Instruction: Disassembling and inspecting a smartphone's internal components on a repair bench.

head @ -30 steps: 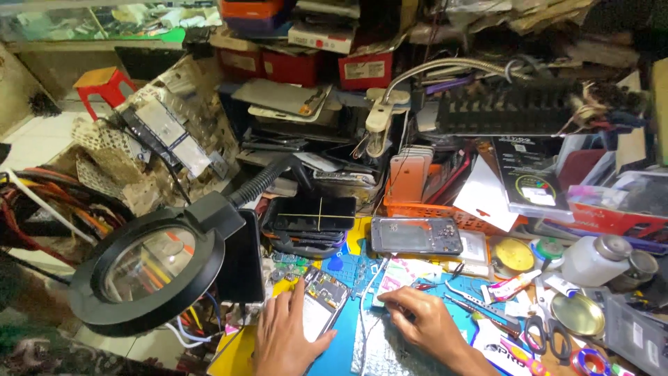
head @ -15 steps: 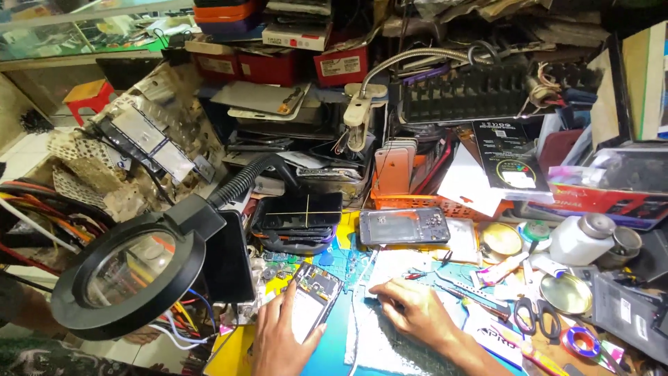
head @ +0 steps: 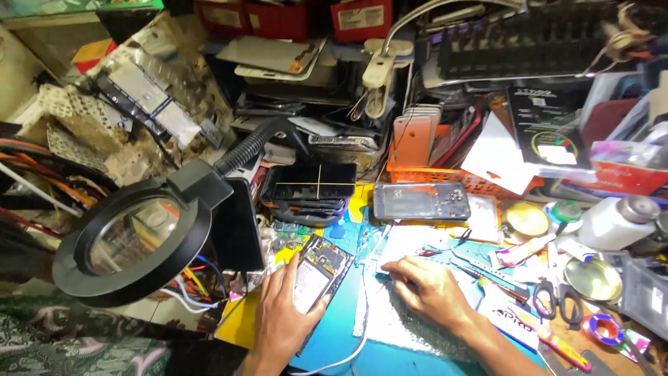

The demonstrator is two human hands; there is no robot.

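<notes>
Opened smartphone w/ back cover off, battery + board exposed (head: pixel 316 276): on blue work mat (head: pixel 348 327), same spot as 1 s ago. Left hand (head: pixel 282 317) still cupped round its lower edge. Right hand (head: pixel 424 289) shifted slightly, fingers curled flat on silver foil-like sheet (head: pixel 396 324); whether pinching anything, can't tell. Black round magnifier lamp (head: pixel 132 237) left.

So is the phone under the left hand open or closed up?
Open: the phone under the left hand has its back off, showing battery and circuit parts.
</notes>
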